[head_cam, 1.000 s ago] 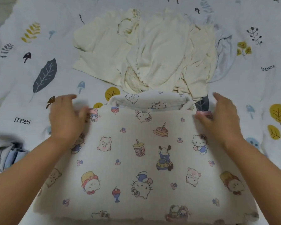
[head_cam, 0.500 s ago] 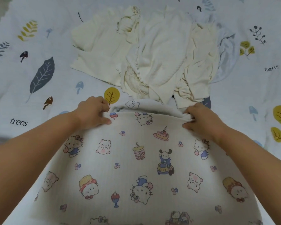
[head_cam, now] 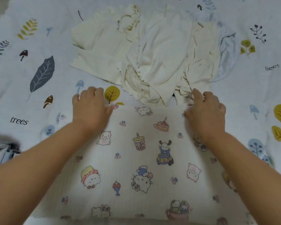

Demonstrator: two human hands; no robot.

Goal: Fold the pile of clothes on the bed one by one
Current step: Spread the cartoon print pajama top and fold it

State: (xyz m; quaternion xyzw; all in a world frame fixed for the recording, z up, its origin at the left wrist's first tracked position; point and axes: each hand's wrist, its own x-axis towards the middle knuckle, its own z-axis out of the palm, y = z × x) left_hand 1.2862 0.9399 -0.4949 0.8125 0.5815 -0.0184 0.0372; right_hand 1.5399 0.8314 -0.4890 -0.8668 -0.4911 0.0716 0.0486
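Nearest us, we are smoothing the cartoon-print garment (head_cam: 136,159), lying flat by the bed's (head_cam: 15,82) near edge. Our left hand (head_cam: 91,109) and right hand (head_cam: 204,111) are resting on its far corners, fingers spread, gripping nothing. We judge this fold is being flattened; next comes another fold. Beyond, the cream pile (head_cam: 144,51) is waiting mid-bed. No containers are showing.

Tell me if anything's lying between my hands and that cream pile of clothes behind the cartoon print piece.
Nothing visible is in the way. The right hand already reaches the near edge of the cream pile. The left hand rests at the cartoon-print garment's far left corner, with only bare bedsheet between it and the pile.
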